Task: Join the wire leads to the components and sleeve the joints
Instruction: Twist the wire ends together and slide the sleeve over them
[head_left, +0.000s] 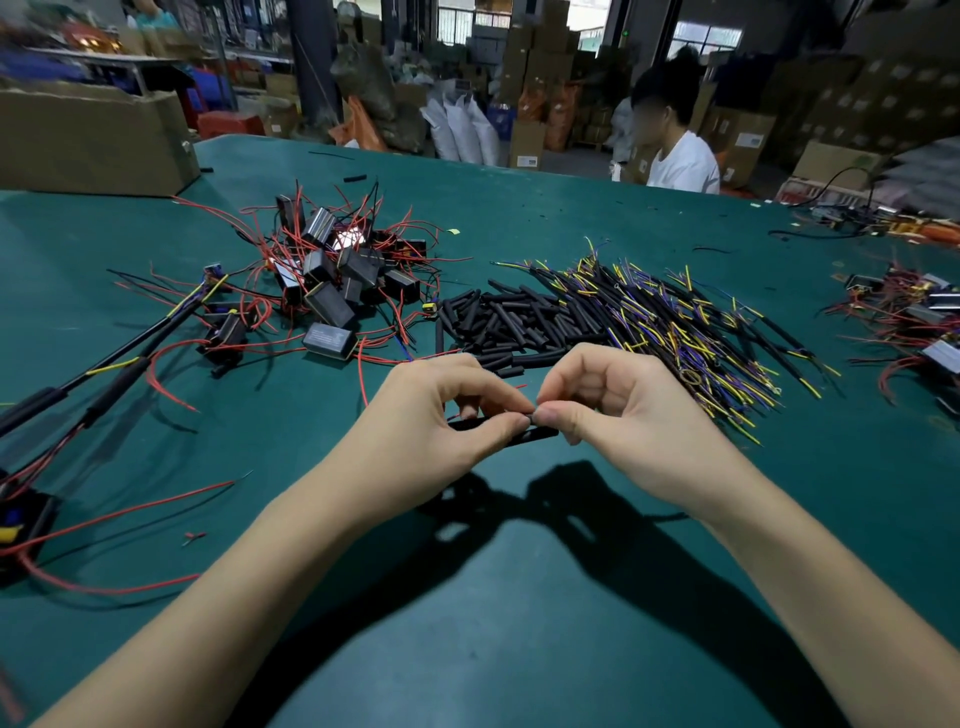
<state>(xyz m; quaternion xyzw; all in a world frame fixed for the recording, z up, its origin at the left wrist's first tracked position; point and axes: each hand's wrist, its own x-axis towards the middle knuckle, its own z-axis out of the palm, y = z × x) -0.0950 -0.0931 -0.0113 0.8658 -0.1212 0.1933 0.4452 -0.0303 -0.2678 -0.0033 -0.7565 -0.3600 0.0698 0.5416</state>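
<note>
Black sleeve (537, 433) in middle, near, pinched by left hand (436, 426) and right hand (623, 421), both grips tight. Few sleeved pieces (111, 376) far left. Big piles wait: boxes (332, 275), tubes (511, 325), wires (685, 327).

Matt black sleeving (540, 434), smooth green table cover (493, 597), cardboard box (88, 140)

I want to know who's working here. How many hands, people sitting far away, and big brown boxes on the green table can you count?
Hands: 2, left hand and right hand
Seated person: 1
Cardboard box on the table: 1
Total: 4
</note>
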